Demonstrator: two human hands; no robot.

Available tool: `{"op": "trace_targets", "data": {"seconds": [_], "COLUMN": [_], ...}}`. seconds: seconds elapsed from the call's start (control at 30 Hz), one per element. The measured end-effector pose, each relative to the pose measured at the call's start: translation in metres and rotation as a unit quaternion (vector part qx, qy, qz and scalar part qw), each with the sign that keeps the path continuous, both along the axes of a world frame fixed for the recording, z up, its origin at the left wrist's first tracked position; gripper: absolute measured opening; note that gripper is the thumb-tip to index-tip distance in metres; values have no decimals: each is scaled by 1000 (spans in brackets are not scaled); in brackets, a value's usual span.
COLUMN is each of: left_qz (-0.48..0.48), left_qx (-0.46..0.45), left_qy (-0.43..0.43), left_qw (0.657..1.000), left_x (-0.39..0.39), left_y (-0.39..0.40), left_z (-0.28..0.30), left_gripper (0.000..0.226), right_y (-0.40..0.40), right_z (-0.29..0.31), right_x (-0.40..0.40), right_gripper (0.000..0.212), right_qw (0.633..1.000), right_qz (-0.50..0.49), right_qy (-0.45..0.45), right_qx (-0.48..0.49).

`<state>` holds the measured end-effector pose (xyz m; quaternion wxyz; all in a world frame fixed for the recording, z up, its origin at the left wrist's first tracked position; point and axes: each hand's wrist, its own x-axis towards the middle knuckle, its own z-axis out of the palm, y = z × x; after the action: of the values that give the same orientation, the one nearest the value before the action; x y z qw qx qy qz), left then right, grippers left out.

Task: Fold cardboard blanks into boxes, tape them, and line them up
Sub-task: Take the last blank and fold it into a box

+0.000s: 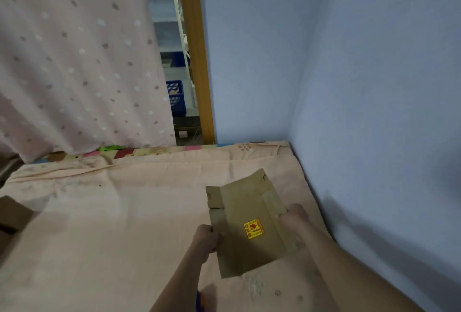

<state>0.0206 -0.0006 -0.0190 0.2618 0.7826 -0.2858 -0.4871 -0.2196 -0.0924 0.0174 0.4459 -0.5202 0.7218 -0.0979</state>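
Arms: two bare arms reach up from the bottom edge, side by side, toward the brown card.
Blue bit: a small blue thing point(199, 301) peeks out at the very bottom beside the left arm; too little shows to tell what it is.
Left hand: the left hand point(207, 238) is curled tight, thumb on top, pinching the left edge of the cardboard blank point(245, 227).
Right hand: the right hand point(293, 219) is curled round the right edge of the same card. Its fingertips are tucked under, so they cannot be seen.
Cardboard blank: flat and brown, held between both hands just above the bed, tilted a little. One flap on the far left side is folded up.
Sticker: a yellow and red sticker point(253, 229) sits in the middle of the card.
Bed sheet: a pale pink sheet point(112, 224) with faint flowers covers the bed under the hands.
Brown box: a dark cardboard piece point(12, 214) lies at the left edge, well apart from the hands.
Wall: a blue wall point(349, 74) stands on the right and behind the bed.
Curtain: a pink curtain point(74, 57) with dots hangs at the far left.
Door frame: a wooden post point(197, 57) stands between curtain and wall.
Basket: a blue basket point(175, 95) sits far off, past the gap.
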Motion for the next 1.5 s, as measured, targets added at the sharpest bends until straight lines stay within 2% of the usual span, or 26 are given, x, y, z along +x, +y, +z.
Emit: {"op": "trace_targets", "data": {"seconds": [0.4,0.57,0.7,0.83,1.0,1.17,1.33,1.5], "left_qz": [-55,-70,-75,-75,-82,-84,-110,-133], "left_qx": [-19,-50,-133,-169,-168,-149,-133,-117], "left_qy": [-33,-65,-78,-75,-60,-71,-87,-119], "left_qw": [998,994,985,980,980,983,981,977], "left_x": [-29,-27,-24,-27,-38,-46,-64,-73], "left_y": [63,67,77,99,124,134,137,150], "left_z": [44,63,77,75,56,40,33,26], "left_gripper": [24,59,67,67,66,61,48,42], "right_y": [70,94,112,133,162,176,183,191], "right_z": [79,84,83,67,43,30,23,10], "right_x": [-29,-39,-51,-61,-71,-81,-84,-92], "right_gripper": [11,18,18,15,15,30,37,20], "right_qw": [982,963,947,935,929,920,925,934], "right_qz": [81,146,208,252,284,320,317,297], "right_qy": [17,54,84,109,117,121,95,82], "right_qx": [-167,-219,-230,-224,-206,-194,-185,-182]}}
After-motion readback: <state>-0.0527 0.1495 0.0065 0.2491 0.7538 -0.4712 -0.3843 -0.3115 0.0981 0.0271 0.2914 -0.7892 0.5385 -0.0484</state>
